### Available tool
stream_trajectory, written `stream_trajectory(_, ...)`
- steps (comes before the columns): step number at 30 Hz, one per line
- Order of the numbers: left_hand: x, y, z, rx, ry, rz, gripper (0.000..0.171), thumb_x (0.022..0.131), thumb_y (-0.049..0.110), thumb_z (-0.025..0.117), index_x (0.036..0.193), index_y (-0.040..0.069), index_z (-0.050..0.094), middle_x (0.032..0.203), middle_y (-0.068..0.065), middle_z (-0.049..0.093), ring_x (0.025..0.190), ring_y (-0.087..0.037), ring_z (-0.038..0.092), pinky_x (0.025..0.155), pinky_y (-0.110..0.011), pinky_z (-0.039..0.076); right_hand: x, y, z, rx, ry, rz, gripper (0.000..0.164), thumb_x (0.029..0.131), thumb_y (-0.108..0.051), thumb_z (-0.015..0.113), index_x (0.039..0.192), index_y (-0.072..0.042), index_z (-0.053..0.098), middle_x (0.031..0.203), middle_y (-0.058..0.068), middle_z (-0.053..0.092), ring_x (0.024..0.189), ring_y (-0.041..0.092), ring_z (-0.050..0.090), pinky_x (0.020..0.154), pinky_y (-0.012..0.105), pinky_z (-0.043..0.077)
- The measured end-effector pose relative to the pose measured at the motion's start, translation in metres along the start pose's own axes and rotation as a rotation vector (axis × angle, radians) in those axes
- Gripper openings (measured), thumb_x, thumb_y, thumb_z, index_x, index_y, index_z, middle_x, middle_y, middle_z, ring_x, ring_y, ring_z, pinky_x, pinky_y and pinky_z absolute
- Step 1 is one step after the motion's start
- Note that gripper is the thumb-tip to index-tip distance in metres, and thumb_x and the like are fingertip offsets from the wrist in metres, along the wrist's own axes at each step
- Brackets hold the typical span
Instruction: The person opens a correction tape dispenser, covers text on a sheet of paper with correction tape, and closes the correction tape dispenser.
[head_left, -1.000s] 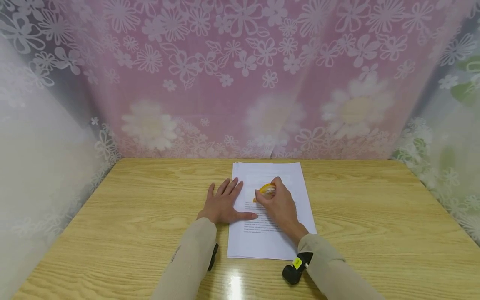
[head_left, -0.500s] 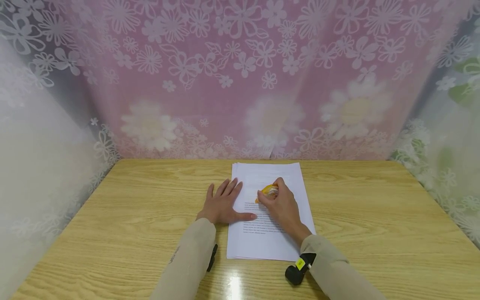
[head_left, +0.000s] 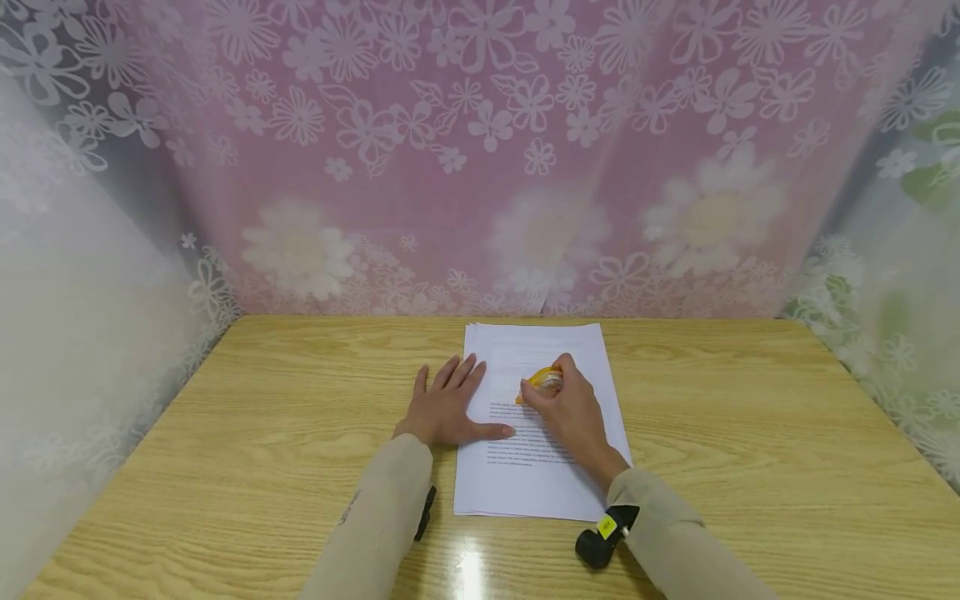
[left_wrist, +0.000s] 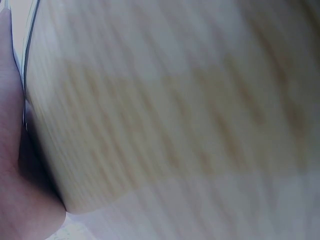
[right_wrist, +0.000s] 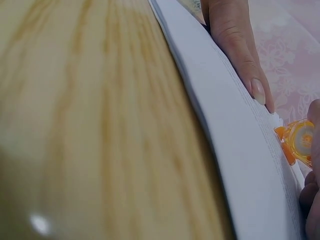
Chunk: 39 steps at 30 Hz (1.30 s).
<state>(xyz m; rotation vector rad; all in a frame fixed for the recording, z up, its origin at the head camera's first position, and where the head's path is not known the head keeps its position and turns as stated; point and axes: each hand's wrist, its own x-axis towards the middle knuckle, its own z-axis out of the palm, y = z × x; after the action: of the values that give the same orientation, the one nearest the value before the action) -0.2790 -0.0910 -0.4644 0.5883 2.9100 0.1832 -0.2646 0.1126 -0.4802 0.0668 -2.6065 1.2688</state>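
A stack of white paper (head_left: 498, 492) with printed text on its top sheet lies on the table. My left hand (head_left: 444, 412) rests spread at the sheet's left side, its thumb across the text. An orange and clear correction tape dispenser (head_left: 537, 379) is pinched in my right hand (head_left: 576, 417), its tip down at the top line of the lower text block. In the right wrist view the dispenser (right_wrist: 301, 140) shows its round reel, close by the left fingertips (right_wrist: 258, 90). Only the edge of the left hand (left_wrist: 25, 200) appears in the left wrist view.
The wood-grain table (head_left: 750, 433) reaches out on both sides of the stack. A pink flowered curtain (head_left: 420, 208) hangs along the back edge, with pale curtains at left and right. A black camera (head_left: 600, 542) is strapped at the right wrist.
My right hand has slid a little to the right with the correction tape dispenser, along the line of text. The left hand and the paper stay in place.
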Motion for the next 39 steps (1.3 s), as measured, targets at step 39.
stream_trajectory(39,0.002,-0.001,0.002,0.004,-0.006,-0.004,0.111,0.069,0.091,0.038,0.155,0.026,0.009,0.159,0.005,0.004,0.145,-0.019,0.002,0.111,-0.056,-0.001,-0.001,0.005,-0.011,0.006,0.012,-0.021,0.037,0.084,-0.034,0.072,0.093,-0.009,0.045,0.083,0.006,0.059,0.067,0.019,0.054,0.057,0.030,0.046)
